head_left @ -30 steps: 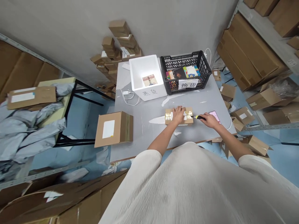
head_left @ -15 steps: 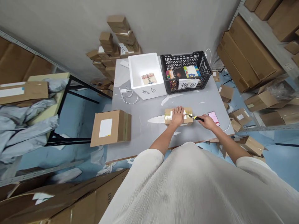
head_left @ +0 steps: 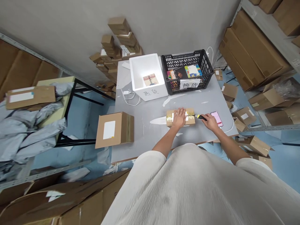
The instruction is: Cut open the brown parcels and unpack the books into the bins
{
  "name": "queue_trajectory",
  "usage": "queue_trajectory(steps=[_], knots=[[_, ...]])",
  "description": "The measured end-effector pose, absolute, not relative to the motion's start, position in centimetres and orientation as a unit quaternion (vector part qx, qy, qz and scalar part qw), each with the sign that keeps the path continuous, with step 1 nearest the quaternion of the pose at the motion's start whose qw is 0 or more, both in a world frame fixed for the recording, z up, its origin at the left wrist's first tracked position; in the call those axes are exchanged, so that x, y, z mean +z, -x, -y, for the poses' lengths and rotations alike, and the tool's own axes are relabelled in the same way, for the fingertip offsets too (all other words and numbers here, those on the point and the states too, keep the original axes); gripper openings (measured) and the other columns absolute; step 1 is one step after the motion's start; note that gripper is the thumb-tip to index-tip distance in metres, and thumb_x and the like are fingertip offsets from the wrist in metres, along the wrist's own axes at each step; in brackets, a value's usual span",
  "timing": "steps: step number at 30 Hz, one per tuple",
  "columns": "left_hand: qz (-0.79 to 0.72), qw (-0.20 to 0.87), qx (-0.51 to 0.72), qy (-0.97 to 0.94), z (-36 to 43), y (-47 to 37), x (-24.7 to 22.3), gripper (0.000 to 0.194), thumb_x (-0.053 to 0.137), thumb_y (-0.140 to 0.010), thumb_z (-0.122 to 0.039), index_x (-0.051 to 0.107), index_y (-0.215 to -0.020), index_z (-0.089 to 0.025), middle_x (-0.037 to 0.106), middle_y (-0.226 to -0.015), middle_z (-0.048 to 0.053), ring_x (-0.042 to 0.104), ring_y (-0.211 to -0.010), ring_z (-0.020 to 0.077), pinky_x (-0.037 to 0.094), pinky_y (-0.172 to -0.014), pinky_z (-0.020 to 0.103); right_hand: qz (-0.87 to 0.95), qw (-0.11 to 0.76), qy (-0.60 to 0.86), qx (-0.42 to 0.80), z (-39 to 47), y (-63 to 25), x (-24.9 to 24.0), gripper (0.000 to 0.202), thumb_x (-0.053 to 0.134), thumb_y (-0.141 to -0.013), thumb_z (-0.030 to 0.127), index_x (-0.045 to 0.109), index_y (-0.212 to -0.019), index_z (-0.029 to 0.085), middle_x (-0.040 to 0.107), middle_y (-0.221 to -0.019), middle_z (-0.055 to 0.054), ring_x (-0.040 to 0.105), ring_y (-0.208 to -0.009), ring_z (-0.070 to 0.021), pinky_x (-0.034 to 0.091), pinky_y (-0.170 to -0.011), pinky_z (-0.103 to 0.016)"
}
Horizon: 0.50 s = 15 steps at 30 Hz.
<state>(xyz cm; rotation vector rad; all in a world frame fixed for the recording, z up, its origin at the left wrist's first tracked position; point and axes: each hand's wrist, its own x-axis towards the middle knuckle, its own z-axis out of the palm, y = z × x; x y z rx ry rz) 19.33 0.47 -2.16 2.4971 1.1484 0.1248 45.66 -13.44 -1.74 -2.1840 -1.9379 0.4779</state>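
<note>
A small taped cardboard box lies on the grey table near its front edge. My left hand rests flat on top of it, fingers stretched out over the tape and white label. In my right hand is a yellow and black box cutter, its blade pointing left at the box's right end. Whether the blade tip touches the tape is too small to tell. Just beyond my right hand lies a phone with a lit pink screen.
Behind the box stand a white bin with a book inside and a black crate holding several books. A larger cardboard box sits at the table's left edge. Shelves and cartons line the right; grey parcels lie left.
The box cutter has shifted right, from over the box's top to its right end. My left hand stays on the box. The whole view has swung slightly.
</note>
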Motion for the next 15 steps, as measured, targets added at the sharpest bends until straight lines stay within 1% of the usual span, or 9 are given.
queue_trajectory(steps=[2, 6, 8, 11, 13, 15], knots=[[-0.411, 0.187, 0.048, -0.891, -0.3, -19.3, -2.4, 0.069, 0.038, -0.112, -0.034, 0.033, -0.180, -0.020, 0.041, -0.183, 0.013, 0.027, -0.174, 0.0337, 0.013, -0.143, 0.060, 0.640, 0.123, 0.744, 0.147, 13.2, -46.5, -2.1, 0.051, 0.053, -0.110, 0.044, 0.068, -0.156, 0.026, 0.072, -0.132, -0.018, 0.067, -0.121, -0.0377, 0.054, -0.107, -0.050], [-0.414, 0.174, 0.061, -0.892, 0.1, -19.2, -3.1, 0.067, 0.033, -0.113, -0.034, 0.039, -0.177, -0.016, 0.040, -0.183, 0.014, 0.028, -0.174, 0.0334, 0.012, -0.144, 0.058, 0.541, 0.255, 0.795, 0.101, 12.0, -48.6, -2.7, 0.053, 0.054, -0.106, 0.044, 0.069, -0.150, 0.020, 0.072, -0.132, -0.020, 0.066, -0.125, -0.0386, 0.054, -0.111, -0.054], [-0.419, 0.174, 0.069, -0.888, 0.3, -19.2, -3.4, 0.067, 0.032, -0.113, -0.035, 0.040, -0.177, -0.016, 0.039, -0.184, 0.014, 0.027, -0.174, 0.0330, 0.011, -0.144, 0.058, 0.505, 0.277, 0.810, 0.114, 11.0, -49.4, -2.9, 0.054, 0.057, -0.102, 0.044, 0.071, -0.147, 0.018, 0.072, -0.132, -0.020, 0.066, -0.124, -0.0384, 0.054, -0.112, -0.054], [-0.432, 0.187, 0.081, -0.879, 0.6, -19.4, -3.8, 0.066, 0.031, -0.114, -0.037, 0.041, -0.176, -0.016, 0.040, -0.183, 0.014, 0.029, -0.173, 0.0335, 0.012, -0.144, 0.059, 0.475, 0.254, 0.827, 0.158, 9.7, -49.6, -3.2, 0.053, 0.060, -0.096, 0.039, 0.073, -0.142, 0.017, 0.074, -0.131, -0.019, 0.068, -0.123, -0.0378, 0.055, -0.110, -0.052], [-0.448, 0.195, 0.093, -0.867, 0.7, -19.6, -3.9, 0.066, 0.030, -0.114, -0.038, 0.042, -0.175, -0.015, 0.041, -0.182, 0.015, 0.030, -0.173, 0.0343, 0.012, -0.144, 0.060, 0.470, 0.215, 0.834, 0.194, 9.1, -49.0, -3.7, 0.051, 0.061, -0.094, 0.036, 0.075, -0.139, 0.017, 0.076, -0.129, -0.019, 0.069, -0.122, -0.0372, 0.056, -0.108, -0.049], [-0.469, 0.202, 0.107, -0.853, 0.9, -19.7, -4.1, 0.066, 0.031, -0.114, -0.037, 0.041, -0.176, -0.016, 0.042, -0.181, 0.016, 0.030, -0.173, 0.0349, 0.012, -0.143, 0.062, 0.465, 0.167, 0.840, 0.223, 8.7, -48.2, -4.4, 0.049, 0.062, -0.095, 0.036, 0.076, -0.138, 0.017, 0.077, -0.129, -0.018, 0.071, -0.121, -0.0368, 0.056, -0.105, -0.046]])
